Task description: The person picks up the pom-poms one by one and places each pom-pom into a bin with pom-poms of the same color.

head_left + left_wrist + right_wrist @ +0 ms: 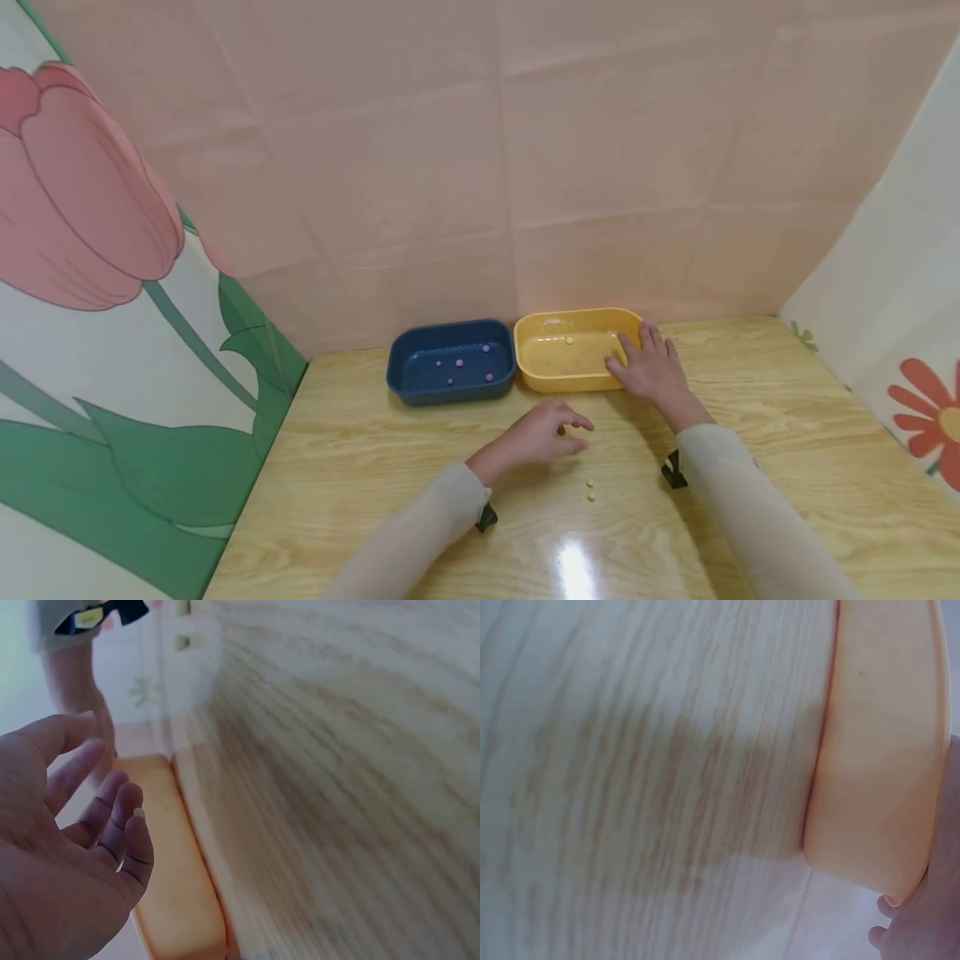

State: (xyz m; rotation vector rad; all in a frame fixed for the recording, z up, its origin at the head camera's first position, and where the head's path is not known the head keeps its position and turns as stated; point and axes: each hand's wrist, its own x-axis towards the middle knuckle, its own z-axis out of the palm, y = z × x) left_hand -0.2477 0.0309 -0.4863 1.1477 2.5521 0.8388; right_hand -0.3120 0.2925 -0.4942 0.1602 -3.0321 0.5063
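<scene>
My right hand [651, 362] is over the right end of a yellow tray [573, 383], its fingers spread across the rim, with nothing seen in its grasp. One small yellow bead [569, 340] lies inside that tray. In front of the tray, above the table, is my left hand [536, 433], fingers loosely bent and the palm [45, 877] bare in the left wrist view. Two small yellow beads [590, 483] lie on the table a little nearer to me, to the right of the left hand. In the right wrist view, the right hand [930, 922] overlaps the tray's rim.
A dark blue tray [450, 394] with several purple beads [460, 363] stands left of the yellow one, side by side. Both are on the wood-grain table [360, 483], close to a pink backdrop [375, 167]. Flower-printed panels [45, 350] rise at both sides.
</scene>
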